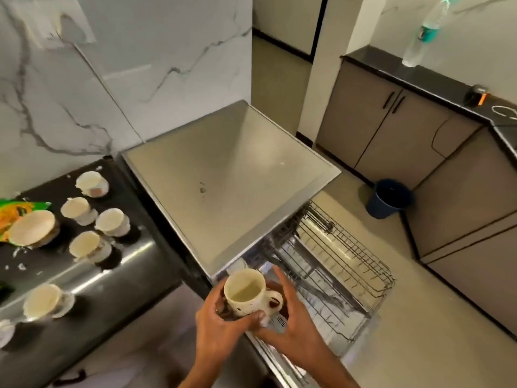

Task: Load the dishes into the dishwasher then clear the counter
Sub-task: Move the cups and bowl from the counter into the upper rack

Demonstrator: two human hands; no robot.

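Partly, the scene is hard to read: the dishwasher (pixel 232 191) shows only its steel top and a pulled-out wire rack (pixel 341 264), while the door and lower interior are cut off behind the hands and at the bottom edge. What lies in the rack beneath the wires is too blurred to name. A sixth mug at the far left edge is mostly cut off.

The cream mug (pixel 246 294) is held above the near corner of the rack, just in front of the dishwasher's top edge. The left hand (pixel 221 329) grips it from below and from the left, thumb curled across the lower front of the body and fingers wrapped behind. The right hand (pixel 291 317) is beside the mug, fingers straight and spread, palm near the handle (pixel 274 299); whether it touches the handle cannot be told.

The mug stands nearly upright, mouth open toward the camera, its long axis roughly vertical, and the handle points right toward the rack.

On the dark counter (pixel 70 275) to the left stand five more cream mugs (pixel 84 245), apart from each other, with an upturned bowl (pixel 32 228) on a green packet (pixel 16 208).
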